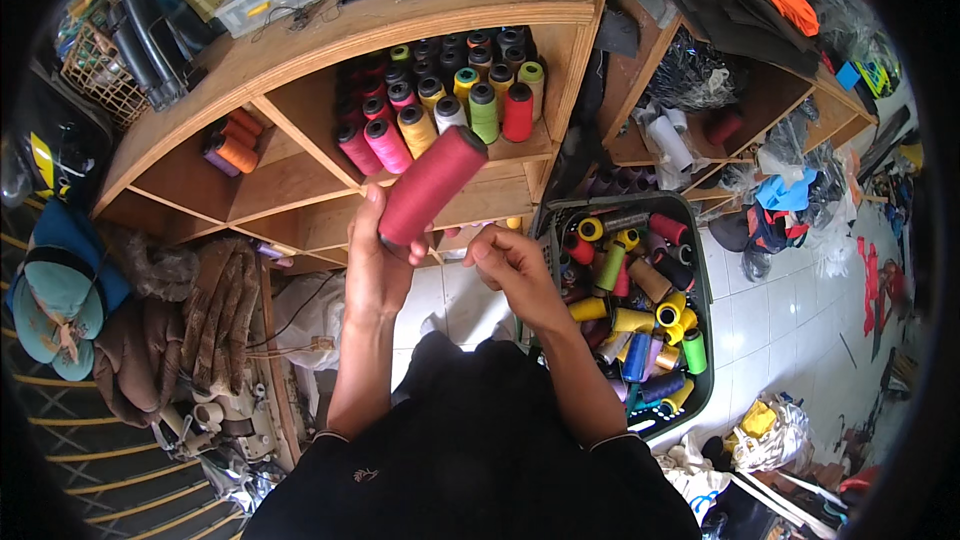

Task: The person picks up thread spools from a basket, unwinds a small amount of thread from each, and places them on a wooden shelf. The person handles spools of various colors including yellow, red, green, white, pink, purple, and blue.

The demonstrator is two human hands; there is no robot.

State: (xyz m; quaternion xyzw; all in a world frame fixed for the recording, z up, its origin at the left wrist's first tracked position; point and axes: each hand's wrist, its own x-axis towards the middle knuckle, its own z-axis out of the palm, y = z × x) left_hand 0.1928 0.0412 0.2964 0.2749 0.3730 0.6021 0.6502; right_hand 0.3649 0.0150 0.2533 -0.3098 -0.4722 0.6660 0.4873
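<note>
the maroon spool (pixel 435 188) is tilted in the left hand (pixel 376 252), fingers closed round its lower end. just right of that grip, the right hand (pixel 512 265) is half curled; whether it pinches anything, i can't tell. beyond the grip, upright spools (pixel 483 112) look shelved; rightward, a jumbled heap (pixel 653 285) in the bin (pixel 703 315) looks unshelved. i can read no lettering on the held one.

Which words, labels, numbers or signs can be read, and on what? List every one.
No text reads clearly.
Maroon thread spool, in the left hand: no lettering shows.
Black shirt: small pale emblem, too small to read.
White material with blue marks, lower right: too blurred to read.
</note>
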